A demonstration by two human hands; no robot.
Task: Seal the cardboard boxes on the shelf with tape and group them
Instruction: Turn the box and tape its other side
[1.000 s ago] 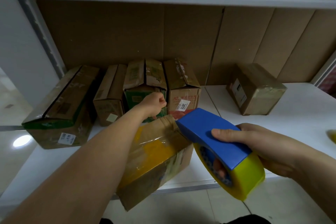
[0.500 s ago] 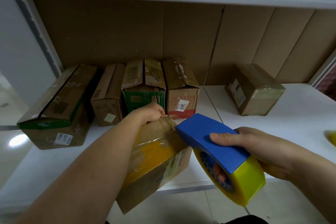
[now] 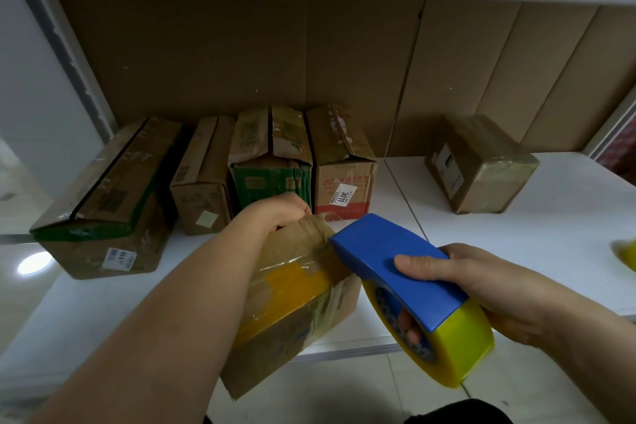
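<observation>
The box (image 3: pixel 296 299) being sealed is held between the two hands, half over the front edge of the shelf (image 3: pixel 516 251). Its long axis runs from the near left, under the left forearm, to the far right, toward the dispenser. The far end of the box is gripped by the left hand (image 3: pixel 275 213), the fingers curled over the top edge. The tape dispenser (image 3: pixel 409 289) is grasped by the right hand (image 3: pixel 488 289), and its blue nose touches the far right end of the box top. A pull along this axis toward the body is probably needed. Beyond the left hand, a row of four boxes (image 3: pixel 268 162) stands close together; one more box (image 3: pixel 481 162) lies well apart, beyond the right hand.
</observation>
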